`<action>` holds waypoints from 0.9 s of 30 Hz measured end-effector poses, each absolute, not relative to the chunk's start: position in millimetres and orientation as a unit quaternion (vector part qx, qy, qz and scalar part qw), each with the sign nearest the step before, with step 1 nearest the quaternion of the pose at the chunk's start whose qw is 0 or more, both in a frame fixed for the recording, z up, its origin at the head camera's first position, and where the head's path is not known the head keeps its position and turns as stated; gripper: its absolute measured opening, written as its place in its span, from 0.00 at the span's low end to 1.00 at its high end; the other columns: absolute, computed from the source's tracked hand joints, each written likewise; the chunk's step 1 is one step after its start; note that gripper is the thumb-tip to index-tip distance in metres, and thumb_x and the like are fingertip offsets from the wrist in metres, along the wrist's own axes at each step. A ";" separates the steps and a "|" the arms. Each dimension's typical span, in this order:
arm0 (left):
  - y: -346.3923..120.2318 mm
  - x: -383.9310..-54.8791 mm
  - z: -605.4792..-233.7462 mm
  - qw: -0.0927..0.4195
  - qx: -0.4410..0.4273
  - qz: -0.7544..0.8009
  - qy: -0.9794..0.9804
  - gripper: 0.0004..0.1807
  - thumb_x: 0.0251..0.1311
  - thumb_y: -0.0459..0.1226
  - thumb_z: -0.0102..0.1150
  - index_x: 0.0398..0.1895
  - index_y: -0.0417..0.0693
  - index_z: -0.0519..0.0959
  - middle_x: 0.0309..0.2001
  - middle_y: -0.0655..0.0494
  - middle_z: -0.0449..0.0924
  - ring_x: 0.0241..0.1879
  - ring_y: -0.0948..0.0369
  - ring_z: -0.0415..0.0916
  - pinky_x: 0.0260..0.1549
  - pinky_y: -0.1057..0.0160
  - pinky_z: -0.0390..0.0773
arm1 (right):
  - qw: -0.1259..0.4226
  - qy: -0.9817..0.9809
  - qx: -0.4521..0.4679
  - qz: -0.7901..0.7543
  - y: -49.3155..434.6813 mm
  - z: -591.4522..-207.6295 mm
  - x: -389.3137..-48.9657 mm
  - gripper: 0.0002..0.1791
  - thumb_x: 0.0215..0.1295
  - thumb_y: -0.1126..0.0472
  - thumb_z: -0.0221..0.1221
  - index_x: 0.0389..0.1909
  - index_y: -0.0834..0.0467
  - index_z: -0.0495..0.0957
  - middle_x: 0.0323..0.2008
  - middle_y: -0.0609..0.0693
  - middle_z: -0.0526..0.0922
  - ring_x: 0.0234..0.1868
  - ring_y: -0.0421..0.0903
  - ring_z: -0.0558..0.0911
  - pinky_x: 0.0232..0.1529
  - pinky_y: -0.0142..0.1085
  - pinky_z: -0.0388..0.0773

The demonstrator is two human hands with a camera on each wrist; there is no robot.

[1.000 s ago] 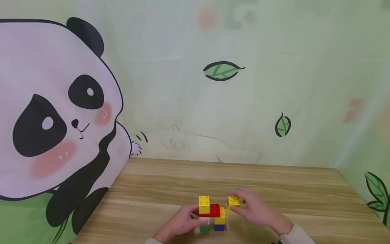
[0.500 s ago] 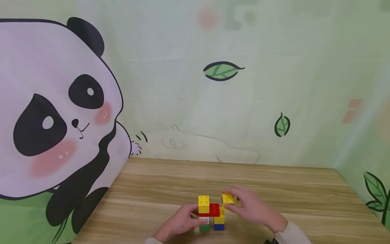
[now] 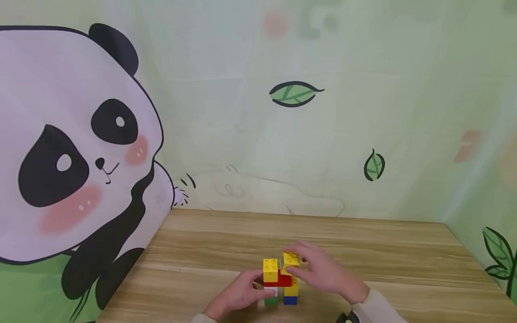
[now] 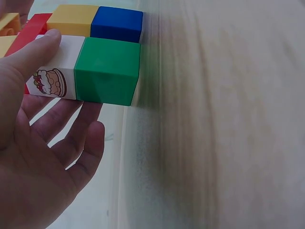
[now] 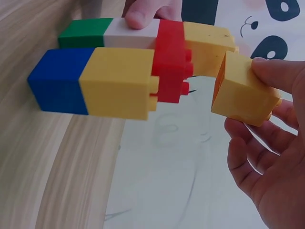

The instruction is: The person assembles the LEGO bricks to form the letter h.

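Observation:
My left hand [image 3: 242,289] pinches the white brick [image 4: 64,67] with a cake picture, thumb on one side and fingers on the other. Below that brick sits a green brick [image 4: 107,69]. A red brick [image 5: 169,62] lies across the top, reaching from the white brick to a yellow brick [image 5: 116,78] on a blue brick [image 5: 59,81]. Another yellow brick [image 3: 270,270] tops the red one at its left end. Between thumb and fingers, my right hand [image 3: 323,271] holds a loose yellow brick [image 5: 245,90], raised above the red brick and apart from it, studs facing up.
The bricks stand near the front of a wood-grain table [image 3: 194,251]. Behind it hangs a pale green backdrop [image 3: 226,112] with leaves and a large panda [image 3: 113,121] at left. A dark object [image 3: 348,318] shows near the right sleeve.
My right hand has moved left with its yellow brick, from right of the stack to over the red brick. The left hand and the stack have stayed in place.

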State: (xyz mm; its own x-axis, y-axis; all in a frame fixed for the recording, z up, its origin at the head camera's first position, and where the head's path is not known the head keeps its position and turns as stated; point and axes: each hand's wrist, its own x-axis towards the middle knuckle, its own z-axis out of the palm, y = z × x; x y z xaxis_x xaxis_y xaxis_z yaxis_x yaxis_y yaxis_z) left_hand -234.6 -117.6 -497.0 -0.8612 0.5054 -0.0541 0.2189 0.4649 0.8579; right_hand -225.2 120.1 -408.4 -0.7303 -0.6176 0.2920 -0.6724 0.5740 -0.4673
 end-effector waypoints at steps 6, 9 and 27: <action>-118.5 -235.1 -496.8 0.151 0.222 0.478 0.836 0.18 0.56 0.48 0.64 0.51 0.64 0.79 0.42 0.69 0.80 0.42 0.66 0.75 0.41 0.60 0.76 | 0.054 -0.873 0.380 0.300 113.4 -403.4 -225.2 0.21 0.66 0.49 0.57 0.57 0.52 0.73 0.51 0.42 0.76 0.44 0.38 0.75 0.44 0.38 0.78; -118.7 -234.8 -496.3 0.151 0.225 0.482 0.834 0.17 0.57 0.47 0.64 0.51 0.63 0.79 0.43 0.69 0.80 0.42 0.66 0.75 0.41 0.61 0.76 | 0.058 -0.866 0.387 0.310 110.8 -401.9 -225.0 0.21 0.65 0.53 0.59 0.57 0.53 0.73 0.50 0.43 0.76 0.41 0.37 0.74 0.40 0.33 0.77; -118.4 -234.5 -495.3 0.151 0.225 0.479 0.835 0.18 0.57 0.48 0.64 0.51 0.63 0.79 0.43 0.68 0.81 0.41 0.66 0.75 0.40 0.62 0.76 | 0.044 -0.869 0.362 0.336 102.1 -401.8 -224.3 0.21 0.66 0.52 0.57 0.58 0.50 0.72 0.47 0.38 0.74 0.41 0.37 0.73 0.42 0.31 0.76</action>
